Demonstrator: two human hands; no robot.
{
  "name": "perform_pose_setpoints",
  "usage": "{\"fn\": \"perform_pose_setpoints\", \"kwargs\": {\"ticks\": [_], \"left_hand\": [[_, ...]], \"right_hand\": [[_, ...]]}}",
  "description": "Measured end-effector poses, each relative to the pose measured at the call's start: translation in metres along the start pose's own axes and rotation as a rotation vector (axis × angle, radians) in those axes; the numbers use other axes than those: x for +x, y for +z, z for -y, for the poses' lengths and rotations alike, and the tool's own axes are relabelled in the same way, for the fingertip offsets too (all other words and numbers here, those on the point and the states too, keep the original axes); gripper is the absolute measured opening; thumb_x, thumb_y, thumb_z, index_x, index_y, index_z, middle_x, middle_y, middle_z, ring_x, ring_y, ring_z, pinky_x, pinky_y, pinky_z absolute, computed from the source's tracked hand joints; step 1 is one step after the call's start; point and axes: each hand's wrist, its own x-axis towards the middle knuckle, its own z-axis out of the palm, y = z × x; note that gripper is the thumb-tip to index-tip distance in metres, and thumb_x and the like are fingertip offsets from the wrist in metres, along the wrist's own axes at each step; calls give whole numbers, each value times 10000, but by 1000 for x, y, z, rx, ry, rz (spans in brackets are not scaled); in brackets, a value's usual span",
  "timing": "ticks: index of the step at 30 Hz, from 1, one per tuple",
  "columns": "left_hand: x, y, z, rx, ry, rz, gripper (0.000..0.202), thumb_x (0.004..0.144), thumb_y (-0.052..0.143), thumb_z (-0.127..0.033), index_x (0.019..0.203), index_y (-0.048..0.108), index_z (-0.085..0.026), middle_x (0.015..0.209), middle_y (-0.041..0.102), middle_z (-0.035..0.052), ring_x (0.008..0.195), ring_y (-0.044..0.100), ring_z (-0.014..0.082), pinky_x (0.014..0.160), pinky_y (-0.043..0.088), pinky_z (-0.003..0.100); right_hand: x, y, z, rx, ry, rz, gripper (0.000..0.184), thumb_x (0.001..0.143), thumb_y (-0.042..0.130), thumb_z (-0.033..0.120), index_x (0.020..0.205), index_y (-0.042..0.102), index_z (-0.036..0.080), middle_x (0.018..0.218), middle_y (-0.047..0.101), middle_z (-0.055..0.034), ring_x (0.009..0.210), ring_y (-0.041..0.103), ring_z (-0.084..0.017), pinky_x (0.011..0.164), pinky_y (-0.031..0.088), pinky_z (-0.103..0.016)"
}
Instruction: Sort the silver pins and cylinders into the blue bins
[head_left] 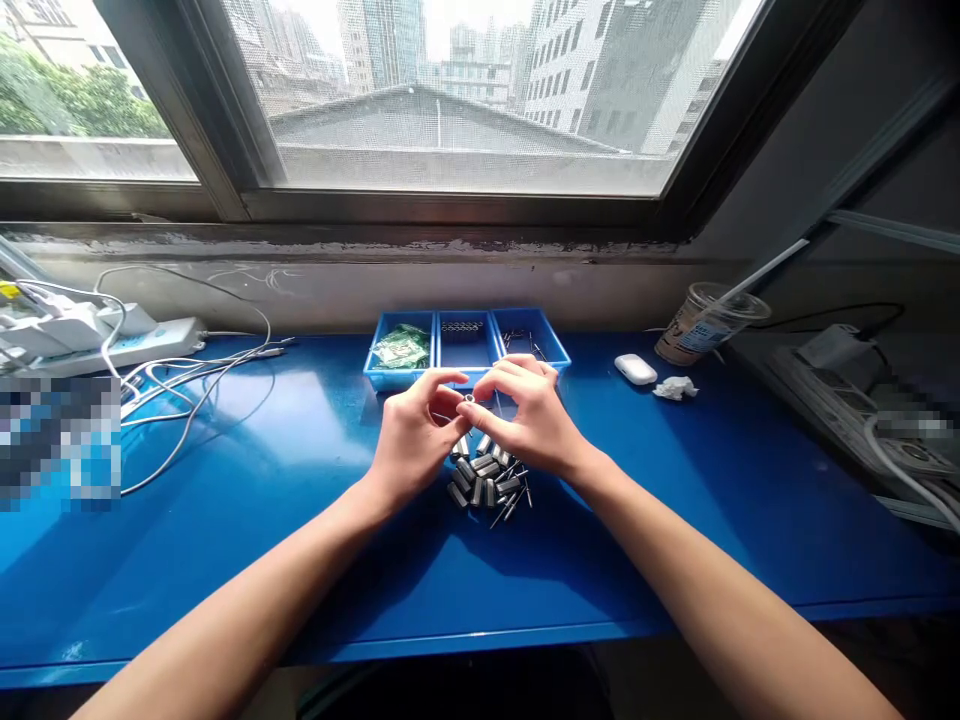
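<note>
My left hand [413,428] and my right hand [527,416] meet above the blue table [300,520], fingertips pinched together on one small grey metal part [469,400]. Just below the hands lies a pile of several small grey metal cylinders with thin pins [487,480]. Behind the hands stands a blue three-compartment tray [559,352]: green pieces [403,347] fill its left compartment, small dark parts [461,327] lie in the middle one, thin metal pins [517,340] in the right one.
A white power strip [112,340] with white cables [195,385] lies at the left. A white earbud case [635,369], a crumpled paper [675,388] and a plastic cup with a straw [705,325] sit at the right. Grey equipment [862,400] fills the far right. A window runs behind.
</note>
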Motion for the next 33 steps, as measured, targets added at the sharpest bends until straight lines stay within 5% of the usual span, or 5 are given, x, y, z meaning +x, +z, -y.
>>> {"fn": "perform_pose_setpoints", "kwargs": {"ticks": [7,11,17,24,33], "left_hand": [[4,3,-7,91,38,-74,380,880,769,-257,1234,648,-193,1062,768,51,780,754,156,664,597,249],[7,1,-15,164,-11,-106,170,933,725,-326,1029,715,-186,906,770,30,726,722,157,644,556,251],[3,0,-15,221,11,-48,168,970,639,-305,873,715,-191,795,745,16,663,666,152,621,501,255],[-2,4,-19,236,34,11,162,972,621,-284,858,697,-197,782,730,4,658,634,143,585,457,246],[-4,2,-20,254,84,31,159,984,603,-274,879,699,-202,805,732,12,678,624,150,622,463,258]], "right_hand": [[16,-12,-5,56,39,19,45,862,767,290,850,741,255,915,789,-5,1048,660,-269,1014,415,-484],[55,-17,-32,119,154,6,123,825,738,336,896,780,245,996,805,-31,1037,692,-263,971,497,-427],[104,-9,-60,-243,225,141,146,770,712,270,903,769,250,995,789,-18,1110,644,-289,1123,304,-562],[124,-4,-59,-509,133,452,131,766,688,152,840,747,243,901,763,-40,1164,570,-326,1173,126,-726],[125,6,-57,-640,72,552,107,787,716,144,844,771,215,893,748,-86,1162,564,-345,1162,159,-747]]}}
